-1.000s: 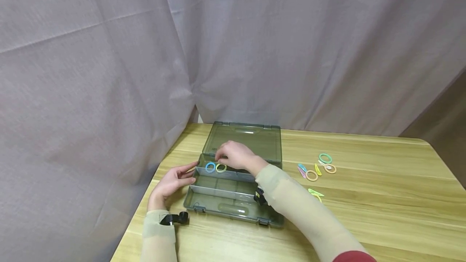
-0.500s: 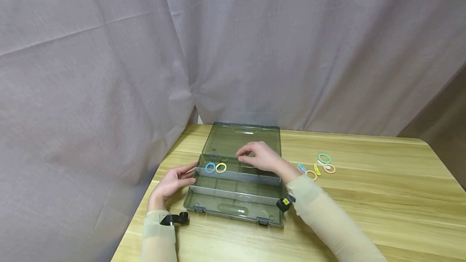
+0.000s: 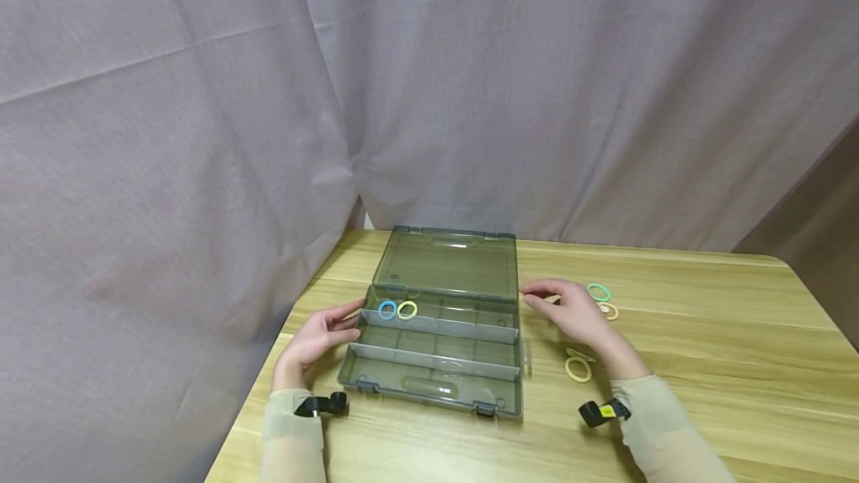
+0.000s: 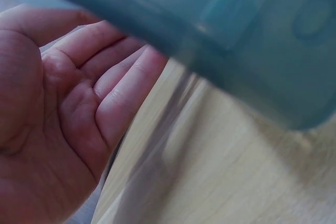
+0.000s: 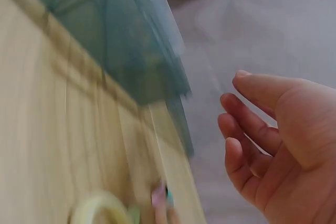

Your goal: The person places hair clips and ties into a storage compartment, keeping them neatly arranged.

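Observation:
A clear grey-green plastic storage box (image 3: 432, 399) lies with its lid (image 3: 450, 263) folded back. In its rear row are a blue hair tie (image 3: 387, 310) and a yellow hair tie (image 3: 407, 310). My left hand (image 3: 318, 338) touches the box's left side, its fingers extended along the wall in the left wrist view. Right of the box, my right hand (image 3: 567, 311) hovers over the table with loosely bent fingers and nothing between them. Near it lie a green hair tie (image 3: 599, 292), an orange hair tie (image 3: 611, 311), a pale yellow hair tie (image 3: 578, 370) and a yellow-green snap clip (image 3: 581, 355).
Two dividers (image 3: 436, 360) split the box lengthwise. A wood-grain table (image 3: 725, 364) extends to the right. Grey curtains (image 3: 510, 95) hang behind and to the left. A small pink item (image 5: 157, 195) shows blurred in the right wrist view.
My right hand has moved right, from above the rear row out past the box's right side, now covering some of the clips. My left hand and the box have stayed put.

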{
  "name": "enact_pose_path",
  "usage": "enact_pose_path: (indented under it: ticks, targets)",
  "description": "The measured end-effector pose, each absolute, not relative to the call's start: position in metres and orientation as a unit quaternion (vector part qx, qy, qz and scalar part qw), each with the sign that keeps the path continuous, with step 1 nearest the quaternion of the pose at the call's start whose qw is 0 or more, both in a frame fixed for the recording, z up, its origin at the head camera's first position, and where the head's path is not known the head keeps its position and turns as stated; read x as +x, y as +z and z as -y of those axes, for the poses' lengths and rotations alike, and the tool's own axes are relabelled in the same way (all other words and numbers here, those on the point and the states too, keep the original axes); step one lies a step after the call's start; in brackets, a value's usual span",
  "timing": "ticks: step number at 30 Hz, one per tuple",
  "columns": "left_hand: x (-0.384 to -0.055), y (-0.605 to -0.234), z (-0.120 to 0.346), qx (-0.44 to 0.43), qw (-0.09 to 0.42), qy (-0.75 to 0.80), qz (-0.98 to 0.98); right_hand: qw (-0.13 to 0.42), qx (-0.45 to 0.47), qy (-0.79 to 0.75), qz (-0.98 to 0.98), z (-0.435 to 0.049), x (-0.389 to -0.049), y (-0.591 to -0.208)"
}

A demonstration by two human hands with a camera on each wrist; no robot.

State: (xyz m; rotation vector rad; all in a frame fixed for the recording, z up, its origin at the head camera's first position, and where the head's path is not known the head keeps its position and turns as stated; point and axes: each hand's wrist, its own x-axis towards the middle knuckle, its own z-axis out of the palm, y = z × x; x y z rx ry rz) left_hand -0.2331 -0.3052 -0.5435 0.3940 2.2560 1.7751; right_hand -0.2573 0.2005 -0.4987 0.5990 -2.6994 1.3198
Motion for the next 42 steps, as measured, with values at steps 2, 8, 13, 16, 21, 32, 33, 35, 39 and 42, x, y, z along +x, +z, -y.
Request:
enact_pose_path:
  ticks: [2, 8, 13, 16, 21, 32, 33, 35, 39, 42]
  targets:
    - [-0.232, -0.543, 0.306, 0.135, 0.122, 0.608, -0.773, 0.046, 0.173, 0.433, 0.884, -0.217, -0.251, -0.502]
    - [-0.229, -0.542, 0.309, 0.131, 0.125, 0.614, -0.768, 0.052, 0.092, 0.422, 0.901, -0.261, -0.230, -0.508]
    - [-0.228, -0.541, 0.310, 0.133, 0.123, 0.614, -0.768, 0.047, 0.041, 0.445, 0.894, -0.287, -0.222, -0.511]
    - [-0.228, -0.542, 0.310, 0.134, 0.121, 0.611, -0.771, 0.053, 0.027, 0.439, 0.897, -0.298, -0.221, -0.512]
    - [-0.229, -0.542, 0.309, 0.131, 0.119, 0.611, -0.772, 0.050, 0.008, 0.438, 0.897, -0.310, -0.221, -0.514]
    - [-0.226, -0.542, 0.308, 0.123, 0.131, 0.622, -0.762, 0.032, 0.008, 0.402, 0.915, -0.320, -0.217, -0.517]
    - [-0.226, -0.541, 0.308, 0.122, 0.131, 0.622, -0.763, 0.021, 0.018, 0.403, 0.915, -0.320, -0.216, -0.516]
    - [-0.226, -0.540, 0.308, 0.121, 0.130, 0.622, -0.763, -0.009, 0.043, 0.416, 0.908, -0.319, -0.214, -0.514]
    - [-0.225, -0.539, 0.308, 0.120, 0.128, 0.617, -0.767, -0.074, 0.093, 0.440, 0.890, -0.312, -0.211, -0.510]
    - [-0.226, -0.539, 0.307, 0.122, 0.127, 0.611, -0.771, -0.099, 0.129, 0.437, 0.885, -0.305, -0.209, -0.509]
